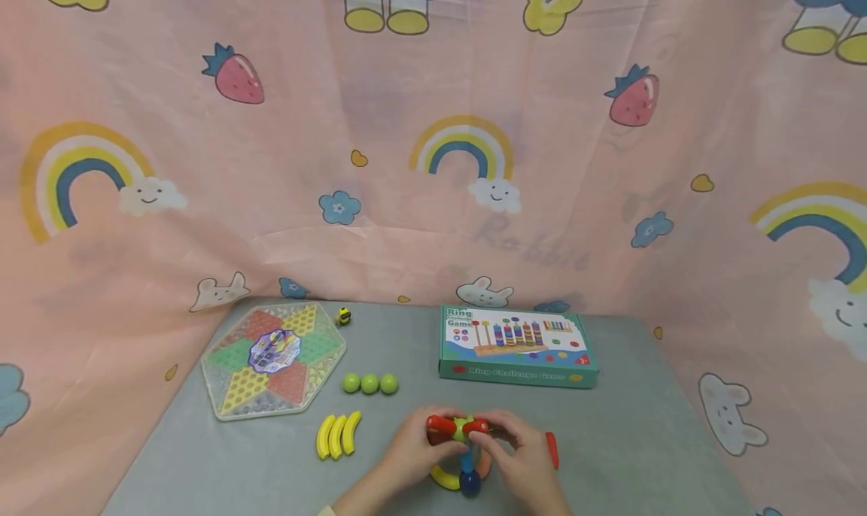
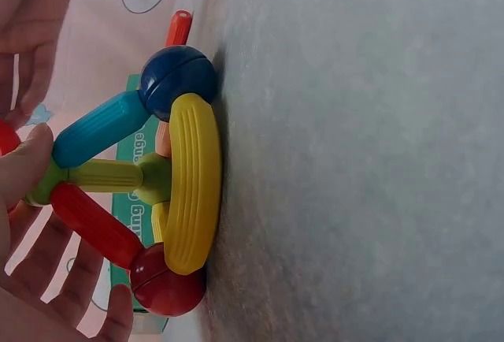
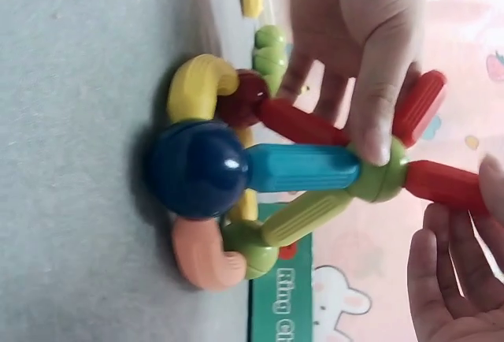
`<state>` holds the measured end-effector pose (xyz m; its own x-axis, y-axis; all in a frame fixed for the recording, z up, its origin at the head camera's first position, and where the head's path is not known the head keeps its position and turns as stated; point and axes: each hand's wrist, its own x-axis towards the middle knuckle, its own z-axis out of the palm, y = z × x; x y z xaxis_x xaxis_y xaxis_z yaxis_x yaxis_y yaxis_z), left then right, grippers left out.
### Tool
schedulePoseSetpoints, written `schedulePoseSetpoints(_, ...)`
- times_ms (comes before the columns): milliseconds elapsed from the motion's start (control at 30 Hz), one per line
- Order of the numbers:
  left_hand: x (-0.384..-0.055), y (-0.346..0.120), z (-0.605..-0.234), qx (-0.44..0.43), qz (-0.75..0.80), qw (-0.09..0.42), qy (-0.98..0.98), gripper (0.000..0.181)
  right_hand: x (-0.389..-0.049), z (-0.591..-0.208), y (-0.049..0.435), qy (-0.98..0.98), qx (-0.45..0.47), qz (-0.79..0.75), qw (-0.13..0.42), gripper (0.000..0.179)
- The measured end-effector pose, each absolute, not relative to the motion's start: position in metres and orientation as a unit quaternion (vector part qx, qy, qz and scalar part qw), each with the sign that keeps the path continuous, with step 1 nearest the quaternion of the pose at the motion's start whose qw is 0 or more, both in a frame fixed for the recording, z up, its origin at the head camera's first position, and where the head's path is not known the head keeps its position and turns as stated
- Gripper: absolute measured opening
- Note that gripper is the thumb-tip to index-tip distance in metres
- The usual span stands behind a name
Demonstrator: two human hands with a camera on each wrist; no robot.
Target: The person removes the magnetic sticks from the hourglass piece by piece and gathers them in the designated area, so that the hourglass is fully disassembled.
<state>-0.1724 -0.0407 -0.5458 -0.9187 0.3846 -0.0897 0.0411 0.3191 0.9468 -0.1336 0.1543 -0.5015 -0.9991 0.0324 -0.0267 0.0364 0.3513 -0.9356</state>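
Between both hands a frame of magnetic sticks and balls stands on the grey tabletop. Its base has curved yellow (image 2: 194, 184) and orange (image 3: 206, 254) sticks, joined by a dark blue ball (image 3: 197, 169), a dark red ball (image 2: 167, 279) and a green ball (image 3: 250, 249). Blue (image 3: 303, 168), red (image 2: 96, 225) and light green (image 3: 305, 217) sticks lean up to a green top ball (image 3: 379, 175). My left hand (image 1: 415, 442) grips that top ball, thumb across it. My right hand (image 1: 521, 456) pinches one of two red sticks (image 3: 445, 184) projecting from it.
A red stick (image 1: 552, 450) lies beside my right hand. Leftward are several yellow curved sticks (image 1: 336, 435) and green balls (image 1: 369, 383). Behind them lie a hexagonal board (image 1: 233, 350) and a small bee toy (image 1: 344, 316). A green game box (image 1: 518, 373) stands at the back right.
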Motion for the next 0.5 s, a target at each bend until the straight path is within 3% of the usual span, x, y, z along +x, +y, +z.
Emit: schedulePoseSetpoints(500,-0.169,-0.038,-0.545,0.121,0.559,0.149,0.807,0.038,-0.135,-0.509,0.179,0.786,0.151,-0.599,-0.029,0.043)
